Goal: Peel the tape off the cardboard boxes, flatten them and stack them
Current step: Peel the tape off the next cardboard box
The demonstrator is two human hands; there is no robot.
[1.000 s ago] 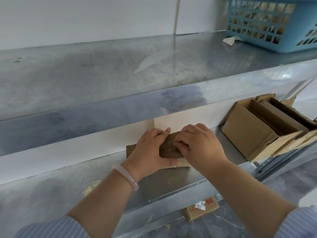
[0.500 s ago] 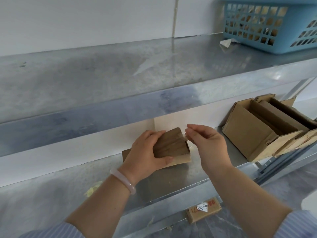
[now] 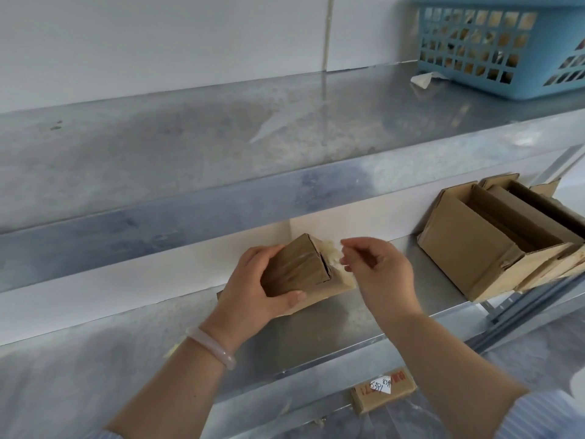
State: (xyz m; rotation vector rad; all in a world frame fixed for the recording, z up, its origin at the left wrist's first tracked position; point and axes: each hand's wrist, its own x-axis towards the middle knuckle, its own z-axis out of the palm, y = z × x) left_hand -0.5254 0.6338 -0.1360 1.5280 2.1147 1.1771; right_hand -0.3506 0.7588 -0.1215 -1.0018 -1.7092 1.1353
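**Pinching tape (image 3: 331,251) at the end of a small box (image 3: 296,269) on the lower shelf (image 3: 348,327)**

The right thumb and forefinger tips (image 3: 346,251) meet on a pale, frayed strip of tape at the box's 3 o'clock end, and the other fingers curl loosely behind. The right hand (image 3: 378,269) is raised just beside the box, its forearm running down to 5 o'clock into a striped sleeve (image 3: 538,416).

The left hand (image 3: 253,288) grips the box from 9 o'clock, fingers wrapped over the far edge and thumb pressed on the near face. The box is tilted, its taped face turned up, over a flat cardboard piece (image 3: 340,286) lying on the shelf. A pale bracelet (image 3: 210,346) circles the left wrist.

At 3 o'clock on the same shelf an open carton (image 3: 468,251) lies tipped on its side with more cardboard boxes (image 3: 525,223) nested inside it. At 1 o'clock, on the upper shelf (image 3: 190,153), stands a blue basket (image 3: 493,87); pale brown things show through its holes, too unclear to name. A crumpled white scrap (image 3: 422,80) lies just beside it. At 5 o'clock, below the shelf, lies a labelled box (image 3: 383,390).
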